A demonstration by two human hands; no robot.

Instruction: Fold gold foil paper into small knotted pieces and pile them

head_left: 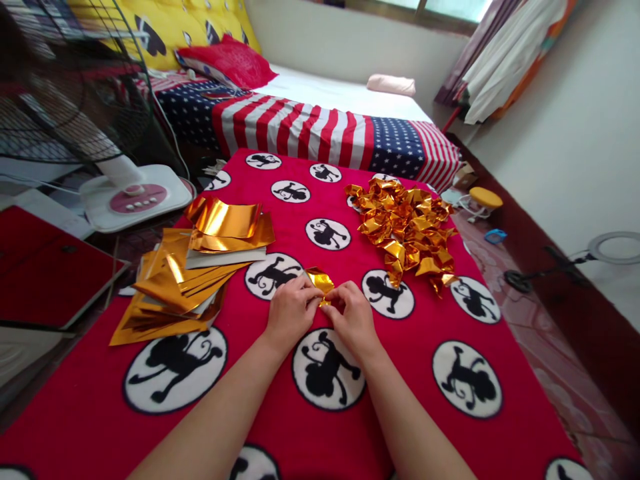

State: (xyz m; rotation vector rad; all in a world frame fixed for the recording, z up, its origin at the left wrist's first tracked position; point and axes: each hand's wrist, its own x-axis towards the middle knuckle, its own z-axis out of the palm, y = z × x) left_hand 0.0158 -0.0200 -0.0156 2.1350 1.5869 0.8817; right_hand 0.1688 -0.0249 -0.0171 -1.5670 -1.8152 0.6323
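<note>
A small piece of gold foil paper (320,280), partly folded, is pinched between my two hands near the middle of the red cloth. My left hand (294,303) grips its left side with thumb and fingertips. From the other side my right hand (351,313) pinches the same piece, the fingertips of both hands nearly meeting. My fingers cover its lower part. To the left lies a loose stack of flat gold foil sheets (180,273), some with pale backs. A heap of folded gold foil pieces (405,223) spreads across the right side.
The red cloth (400,400) with round monkey prints covers the table. An electric fan (135,193) stands at the left beside a red board (45,267). Beyond the table is a bed (300,127) with a striped cover. A yellow stool (485,197) sits on the floor at right.
</note>
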